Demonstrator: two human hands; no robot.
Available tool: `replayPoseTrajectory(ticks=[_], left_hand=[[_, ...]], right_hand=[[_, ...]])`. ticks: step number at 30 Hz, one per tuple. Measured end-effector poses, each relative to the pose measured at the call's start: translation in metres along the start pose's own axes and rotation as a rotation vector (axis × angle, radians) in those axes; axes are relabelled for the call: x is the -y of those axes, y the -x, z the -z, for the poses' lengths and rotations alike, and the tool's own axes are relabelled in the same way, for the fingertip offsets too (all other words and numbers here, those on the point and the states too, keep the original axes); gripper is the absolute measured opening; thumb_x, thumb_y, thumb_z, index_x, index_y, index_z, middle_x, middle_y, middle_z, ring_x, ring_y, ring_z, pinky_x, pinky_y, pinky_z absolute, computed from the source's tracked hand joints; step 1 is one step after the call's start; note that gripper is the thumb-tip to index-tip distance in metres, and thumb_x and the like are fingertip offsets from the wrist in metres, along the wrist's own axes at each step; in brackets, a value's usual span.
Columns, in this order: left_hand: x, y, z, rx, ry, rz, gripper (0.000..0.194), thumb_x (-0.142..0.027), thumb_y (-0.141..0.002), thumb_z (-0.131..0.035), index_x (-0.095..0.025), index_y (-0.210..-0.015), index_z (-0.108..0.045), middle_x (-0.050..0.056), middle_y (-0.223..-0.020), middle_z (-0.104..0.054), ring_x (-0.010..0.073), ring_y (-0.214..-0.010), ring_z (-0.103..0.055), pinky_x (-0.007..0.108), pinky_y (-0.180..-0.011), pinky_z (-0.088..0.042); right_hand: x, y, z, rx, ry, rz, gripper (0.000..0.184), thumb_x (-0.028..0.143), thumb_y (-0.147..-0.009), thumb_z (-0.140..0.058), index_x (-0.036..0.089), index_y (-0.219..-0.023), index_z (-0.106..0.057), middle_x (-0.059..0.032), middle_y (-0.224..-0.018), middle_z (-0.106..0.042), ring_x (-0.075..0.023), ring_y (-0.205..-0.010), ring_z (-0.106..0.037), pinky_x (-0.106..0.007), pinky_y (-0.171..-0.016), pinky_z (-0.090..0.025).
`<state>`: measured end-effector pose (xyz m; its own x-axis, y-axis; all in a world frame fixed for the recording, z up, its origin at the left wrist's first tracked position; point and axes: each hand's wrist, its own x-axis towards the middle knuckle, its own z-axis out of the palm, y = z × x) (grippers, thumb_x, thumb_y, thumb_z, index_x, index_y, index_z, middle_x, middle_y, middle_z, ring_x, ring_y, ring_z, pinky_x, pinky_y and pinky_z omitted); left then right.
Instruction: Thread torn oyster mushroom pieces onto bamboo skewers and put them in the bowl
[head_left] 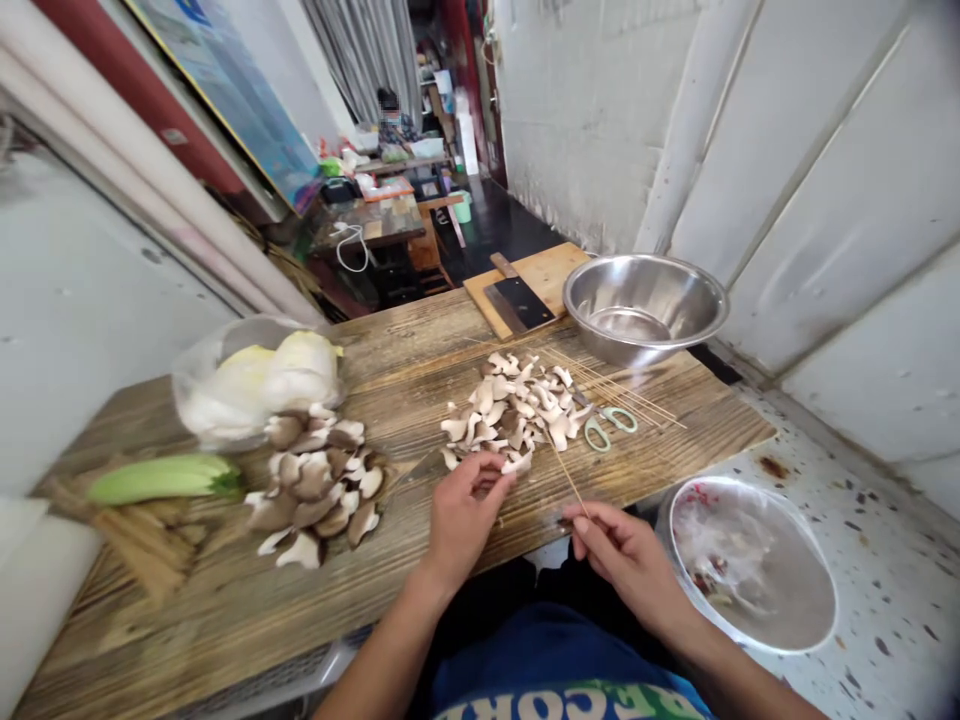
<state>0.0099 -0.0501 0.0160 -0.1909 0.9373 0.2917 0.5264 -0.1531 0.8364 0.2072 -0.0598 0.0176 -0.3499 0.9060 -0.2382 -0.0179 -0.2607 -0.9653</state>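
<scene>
Tan and thin, the straight bamboo skewer [568, 475] slanted forward-left from the pinching fingers of your right hand [624, 560]; your left hand [466, 512] gripped a curved, whitish mushroom piece [517, 464] just left of the skewer.

Blue shirt [536, 650], worn: large pale capitals are reading "RECOR", the following lettering running unclear at the lower edge. Poster [225, 85], upper left: its blue marks are appearing too blurred to read.
</scene>
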Motion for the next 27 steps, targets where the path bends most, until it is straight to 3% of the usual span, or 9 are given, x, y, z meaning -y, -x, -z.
replayPoseTrajectory(ticks=[5, 7, 9, 11, 13, 16, 18, 22, 27], left_hand=[[0.018, 0.013, 0.022, -0.068, -0.336, -0.531, 0.022, -0.014, -0.081, -0.056, -0.019, -0.102, -0.059, 0.009, -0.11, -0.064, 0.0173, -0.1, -0.062, 0.031, -0.088, -0.051], [0.021, 0.018, 0.026, -0.074, -0.361, -0.653, 0.032, -0.01, -0.081, -0.055, -0.02, -0.111, -0.055, 0.01, -0.117, -0.061, 0.0164, -0.101, -0.061, 0.029, -0.087, -0.052], [0.019, 0.022, 0.026, -0.139, -0.35, -0.683, 0.036, -0.009, -0.079, -0.058, -0.021, -0.113, -0.054, 0.01, -0.117, -0.06, 0.0164, -0.102, -0.061, 0.029, -0.087, -0.052], [0.013, 0.025, 0.025, -0.248, -0.296, -0.558, 0.035, -0.011, -0.075, -0.063, -0.02, -0.108, -0.056, 0.009, -0.11, -0.062, 0.0179, -0.101, -0.06, 0.032, -0.088, -0.051], [0.007, 0.027, 0.021, -0.317, -0.154, -0.293, 0.028, -0.017, -0.072, -0.067, -0.018, -0.099, -0.059, 0.008, -0.098, -0.064, 0.0184, -0.092, -0.062, 0.033, -0.083, -0.052], [0.001, 0.025, 0.016, -0.222, 0.199, 0.156, 0.022, -0.026, -0.071, -0.069, -0.015, -0.088, -0.062, 0.005, -0.081, -0.067, 0.0159, -0.074, -0.064, 0.03, -0.072, -0.053], [0.0, 0.022, 0.013, -0.153, 0.425, 0.344, 0.026, -0.027, -0.068, -0.07, -0.014, -0.09, -0.064, 0.006, -0.081, -0.068, 0.0161, -0.076, -0.065, 0.029, -0.073, -0.052], [-0.004, 0.017, 0.014, -0.184, 0.647, 0.49, 0.031, -0.027, -0.063, -0.074, -0.014, -0.089, -0.066, 0.006, -0.083, -0.07, 0.0158, -0.077, -0.064, 0.03, -0.077, -0.051], [-0.008, 0.015, 0.017, -0.181, 0.712, 0.547, 0.031, -0.026, -0.061, -0.076, -0.013, -0.088, -0.068, 0.005, -0.08, -0.071, 0.0146, -0.072, -0.064, 0.03, -0.076, -0.05]], right_hand=[[0.017, -0.038, -0.036, 0.128, -0.176, -0.044, 0.036, 0.049, -0.076, -0.062, 0.014, -0.067, -0.057, 0.004, -0.055, -0.054, 0.0002, -0.033, -0.026, -0.017, -0.034, -0.014], [0.021, -0.046, -0.046, 0.153, -0.218, -0.063, 0.038, 0.048, -0.074, -0.064, 0.014, -0.06, -0.053, 0.0046, -0.05, -0.053, 0.0003, -0.031, -0.026, -0.016, -0.032, -0.014], [0.022, -0.05, -0.052, 0.135, -0.242, -0.066, 0.038, 0.047, -0.071, -0.067, 0.015, -0.058, -0.052, 0.0052, -0.047, -0.053, 0.0002, -0.029, -0.027, -0.016, -0.031, -0.013], [0.023, -0.052, -0.054, 0.093, -0.268, -0.05, 0.037, 0.045, -0.071, -0.068, 0.015, -0.058, -0.051, 0.0056, -0.046, -0.053, 0.0004, -0.028, -0.026, -0.015, -0.03, -0.013], [0.025, -0.053, -0.057, 0.045, -0.294, -0.021, 0.036, 0.042, -0.07, -0.069, 0.015, -0.056, -0.05, 0.0059, -0.046, -0.052, 0.0006, -0.028, -0.027, -0.015, -0.03, -0.012], [0.026, -0.055, -0.063, -0.012, -0.329, 0.018, 0.036, 0.04, -0.071, -0.069, 0.015, -0.055, -0.049, 0.0065, -0.045, -0.051, 0.0008, -0.029, -0.028, -0.015, -0.031, -0.013], [0.025, -0.056, -0.068, -0.031, -0.344, 0.027, 0.035, 0.04, -0.072, -0.068, 0.015, -0.056, -0.049, 0.007, -0.045, -0.05, 0.0007, -0.029, -0.029, -0.014, -0.031, -0.014], [0.017, -0.057, -0.076, -0.043, -0.315, 0.017, 0.036, 0.042, -0.07, -0.069, 0.016, -0.057, -0.048, 0.0073, -0.044, -0.049, 0.0003, -0.029, -0.028, -0.015, -0.031, -0.014], [0.009, -0.059, -0.076, -0.05, -0.262, 0.027, 0.038, 0.043, -0.071, -0.069, 0.015, -0.055, -0.048, 0.0085, -0.041, -0.044, 0.0, -0.03, -0.027, -0.014, -0.032, -0.014]])
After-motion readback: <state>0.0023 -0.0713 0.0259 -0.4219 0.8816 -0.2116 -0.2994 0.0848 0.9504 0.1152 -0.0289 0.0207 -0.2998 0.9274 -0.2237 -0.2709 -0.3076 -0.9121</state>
